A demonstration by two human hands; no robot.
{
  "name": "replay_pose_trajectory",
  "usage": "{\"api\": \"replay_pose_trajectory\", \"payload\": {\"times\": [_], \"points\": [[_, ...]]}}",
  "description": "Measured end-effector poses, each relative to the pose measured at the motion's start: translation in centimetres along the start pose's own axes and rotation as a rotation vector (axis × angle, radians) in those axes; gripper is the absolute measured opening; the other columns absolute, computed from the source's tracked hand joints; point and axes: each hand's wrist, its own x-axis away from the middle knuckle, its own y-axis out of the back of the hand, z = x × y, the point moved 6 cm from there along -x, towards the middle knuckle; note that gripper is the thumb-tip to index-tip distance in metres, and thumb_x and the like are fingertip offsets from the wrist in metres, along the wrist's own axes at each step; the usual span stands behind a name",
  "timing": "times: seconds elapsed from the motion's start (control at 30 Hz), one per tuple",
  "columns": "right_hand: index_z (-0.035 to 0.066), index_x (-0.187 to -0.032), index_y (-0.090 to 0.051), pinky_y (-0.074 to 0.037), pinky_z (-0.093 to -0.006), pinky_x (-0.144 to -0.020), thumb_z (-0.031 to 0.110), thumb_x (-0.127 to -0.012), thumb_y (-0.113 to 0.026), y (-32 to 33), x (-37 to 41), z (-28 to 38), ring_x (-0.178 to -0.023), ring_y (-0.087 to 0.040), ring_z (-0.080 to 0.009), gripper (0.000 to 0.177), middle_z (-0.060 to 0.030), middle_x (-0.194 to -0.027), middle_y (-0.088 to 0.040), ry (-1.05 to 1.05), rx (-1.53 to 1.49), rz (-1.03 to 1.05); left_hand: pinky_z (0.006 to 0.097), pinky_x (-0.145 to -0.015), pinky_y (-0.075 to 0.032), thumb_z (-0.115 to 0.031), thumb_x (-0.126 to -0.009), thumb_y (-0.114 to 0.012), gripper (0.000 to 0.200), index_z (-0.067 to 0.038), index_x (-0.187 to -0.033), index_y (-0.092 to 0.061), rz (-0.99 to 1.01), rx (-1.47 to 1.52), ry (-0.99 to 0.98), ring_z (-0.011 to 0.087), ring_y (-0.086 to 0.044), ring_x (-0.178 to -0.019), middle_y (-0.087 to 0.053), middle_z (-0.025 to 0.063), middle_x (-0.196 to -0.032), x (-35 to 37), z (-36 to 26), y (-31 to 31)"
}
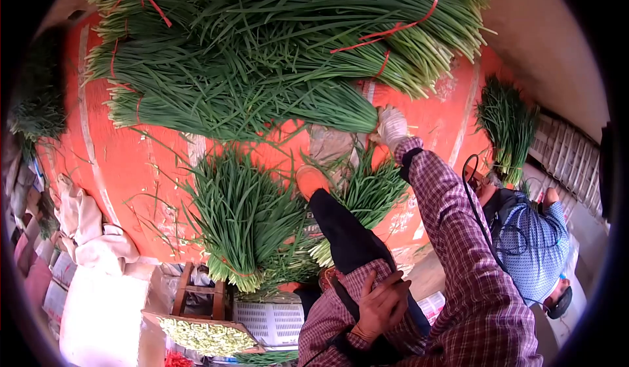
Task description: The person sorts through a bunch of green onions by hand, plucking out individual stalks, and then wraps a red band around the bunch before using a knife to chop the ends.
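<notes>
My right hand (391, 126), in a pale glove, reaches forward across the orange surface. Its fingers close at the near end of a bundle of garlic chives (282, 108), partly hidden by the glove. Low in the view is my left hand (380, 301), bare, with its fingers curled over dark cloth in front of my body; whatever lies inside them is hidden. Between the arms a dark-clothed limb with an orange end (311, 180) stretches out among the chives. Beside it lie a loose-leaved chive bundle (236, 216) with a red tie and another heap (373, 190).
A large stack of tied chives (275, 20) fills the far side of the orange surface (111, 164). More chives (508, 121) stand at right, near a person in blue (531, 242). White crates (268, 321) and a box of chopped pale pieces (203, 337) sit below.
</notes>
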Motion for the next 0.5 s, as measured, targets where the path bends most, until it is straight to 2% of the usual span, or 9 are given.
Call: {"api": "replay_pose_trajectory", "payload": {"times": [0.1, 0.17, 0.2, 0.27, 0.33, 0.4, 0.43, 0.47, 0.5], "points": [[0.005, -0.111, -0.058, -0.052, -0.0421, -0.078, 0.05, -0.049, -0.087, 1.0, 1.9, 0.7, -0.094, -0.062, -0.0321, 0.082, -0.0166, -0.101, -0.06, 0.037, -0.09, 0.086, 0.0452, -0.11, -0.029, -0.005, -0.076, -0.068, 0.025, -0.007, -0.101, -0.068, -0.029, -0.035, 0.008, 0.0164, -0.062, -0.109, -0.069, 0.0042, -0.1, 0.1, 0.0, 0.1], [0.005, -0.105, -0.062, -0.053, -0.0409, -0.077, 0.056, -0.048, -0.086, 3.1, 2.8, 1.1, -0.094, -0.063, -0.0309, 0.08, -0.0161, -0.098, -0.063, 0.045, -0.07, 0.288, 0.0466, -0.105, -0.034, -0.006, -0.079, -0.067, 0.021, -0.008, -0.099, -0.068, -0.078, -0.045, -0.004, 0.0179, -0.063, -0.105, -0.068, 0.0045, -0.098, 0.1, 0.0, 0.1], [0.004, -0.099, -0.068, -0.053, -0.0391, -0.077, 0.054, -0.051, -0.086, 5.5, 4.0, 1.0, -0.092, -0.067, -0.0291, 0.071, -0.0172, -0.099, -0.068, 0.057, -0.109, 0.348, 0.0466, -0.105, -0.034, -0.006, -0.079, -0.067, 0.021, -0.008, -0.099, -0.068, -0.089, -0.044, -0.031, 0.0179, -0.063, -0.105, -0.068, 0.0045, -0.098, 0.2, 0.1, -0.1], [0.003, -0.102, -0.069, -0.053, -0.0397, -0.076, 0.055, -0.053, -0.085, 9.1, 6.9, 0.8, -0.092, -0.067, -0.0294, 0.073, -0.0172, -0.103, -0.069, 0.075, -0.238, 0.587, 0.0469, -0.104, -0.034, -0.007, -0.081, -0.065, 0.015, -0.008, -0.096, -0.068, -0.127, -0.019, 0.014, 0.0214, -0.063, -0.104, -0.069, 0.0054, -0.096, 0.8, 0.6, -0.6], [0.005, -0.108, -0.07, -0.052, -0.0405, -0.075, 0.059, -0.055, -0.083, 9.8, 10.4, 0.1, -0.092, -0.066, -0.0297, 0.076, -0.0159, -0.107, -0.069, 0.058, -0.416, 0.824, 0.0446, -0.102, -0.036, -0.009, -0.082, -0.065, 0.016, -0.008, -0.098, -0.067, -0.149, -0.053, 0.002, 0.0237, -0.063, -0.103, -0.068, 0.0068, -0.099, 1.5, 0.5, -0.8], [0.009, -0.118, -0.064, -0.052, -0.0359, -0.062, 0.058, -0.066, -0.08, 11.9, 16.4, -0.9, -0.078, -0.067, -0.0199, 0.074, -0.0076, -0.097, -0.07, -0.128, -0.744, 1.061, 0.0411, -0.1, -0.039, -0.011, -0.081, -0.067, 0.02, -0.008, -0.101, -0.066, -0.221, -0.055, 0.051, 0.0275, -0.062, -0.102, -0.067, 0.0094, -0.103, 2.3, 1.2, -0.9], [0.01, -0.119, -0.063, -0.053, -0.0343, -0.064, 0.056, -0.069, -0.079, 13.9, 19.1, -0.5, -0.08, -0.067, -0.0188, 0.07, -0.0063, -0.1, -0.07, -0.096, -0.869, 1.062, 0.0374, -0.098, -0.041, -0.014, -0.085, -0.067, 0.026, -0.004, -0.109, -0.065, -0.231, -0.093, 0.048, 0.0258, -0.062, -0.103, -0.067, 0.01, -0.107, 2.9, 1.8, -0.9], [0.011, -0.121, -0.062, -0.053, -0.0328, -0.067, 0.054, -0.073, -0.077, 16.0, 22.0, 0.1, -0.082, -0.067, -0.0176, 0.066, -0.0049, -0.103, -0.07, -0.059, -0.993, 1.062, 0.0374, -0.098, -0.041, -0.014, -0.085, -0.067, 0.026, -0.004, -0.109, -0.065, -0.248, -0.099, 0.028, 0.0258, -0.062, -0.103, -0.067, 0.01, -0.107, 3.4, 1.8, -0.5], [0.011, -0.123, -0.061, -0.053, -0.0317, -0.072, 0.053, -0.075, -0.077, 17.5, 24.8, 0.4, -0.085, -0.066, -0.0169, 0.066, -0.0053, -0.106, -0.069, -0.071, -1.073, 1.049, 0.0372, -0.102, -0.039, -0.021, -0.087, -0.067, 0.035, -0.001, -0.116, -0.062, -0.371, 0.282, 0.28, 0.0263, -0.058, -0.112, -0.064, 0.0124, -0.116, 4.7, 3.6, 0.3]]}}
